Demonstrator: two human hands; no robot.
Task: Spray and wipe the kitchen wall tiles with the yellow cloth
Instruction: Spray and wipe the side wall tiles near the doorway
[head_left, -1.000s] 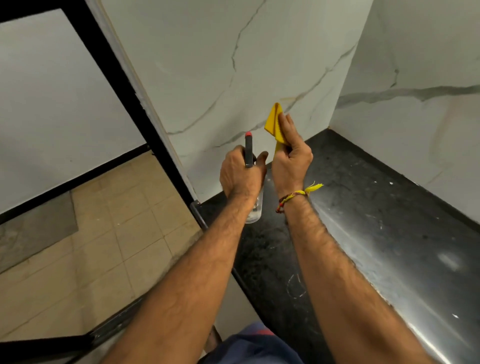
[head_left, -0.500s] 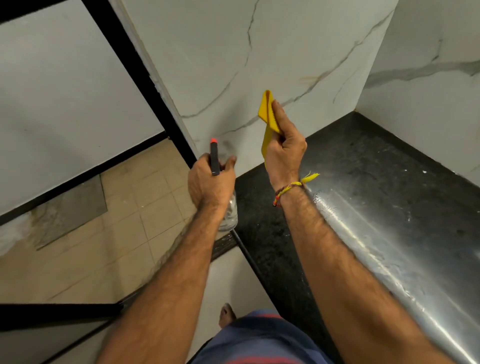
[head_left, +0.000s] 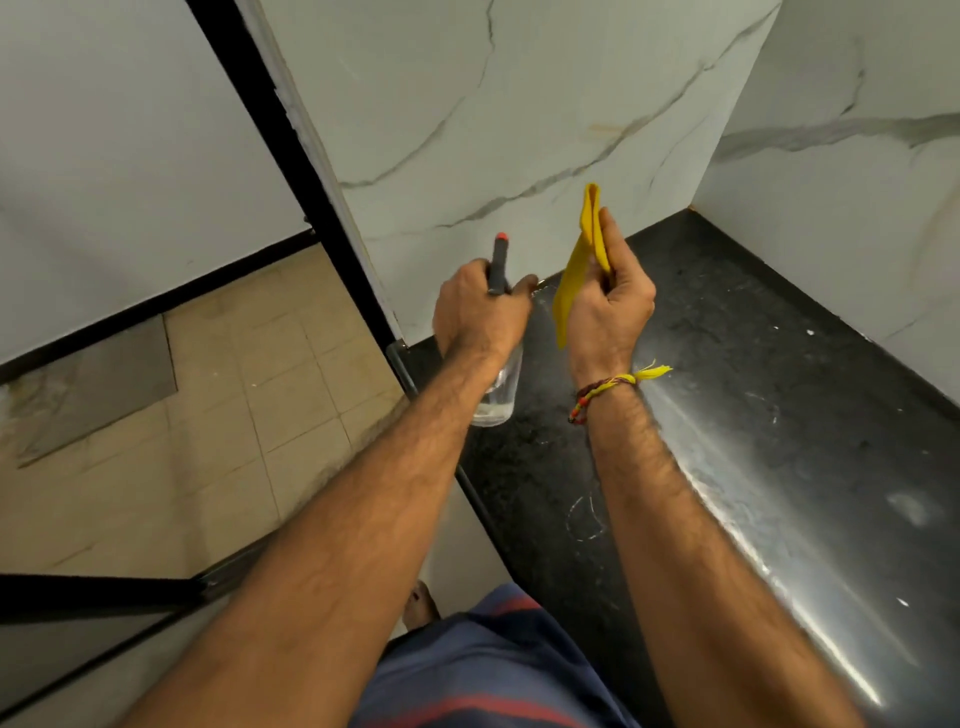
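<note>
The left hand (head_left: 480, 312) has swung back over the edge of the black counter (head_left: 753, 395); half a second ago it hung out over the floor tiles (head_left: 218, 395), and now the spray bottle (head_left: 496, 395) it grips sits above the counter's near corner; the fingers are wrapped tight round the bottle's neck, the dark nozzle with its red tip poking up above the knuckles and aimed at the wall tiles (head_left: 467, 104) just ahead. The right hand (head_left: 610, 306) has drifted a touch lower and closer to the left one than before; the two are now just beside each other, not touching. That right hand is closed on the yellow cloth (head_left: 576, 270), pinching it between thumb and fingers; the cloth stands up past the fingertips and also hangs down on the hand's left side, between the two hands. The cloth's top edge is near the marble-veined wall, though whether it touches the wall I cannot tell. A braided wristband (head_left: 608, 389) with a yellow tassel circles the right wrist, below the hand; the clear base of the bottle shows under the left wrist. To the right of the right hand the counter runs away toward the corner where the two walls meet.
</note>
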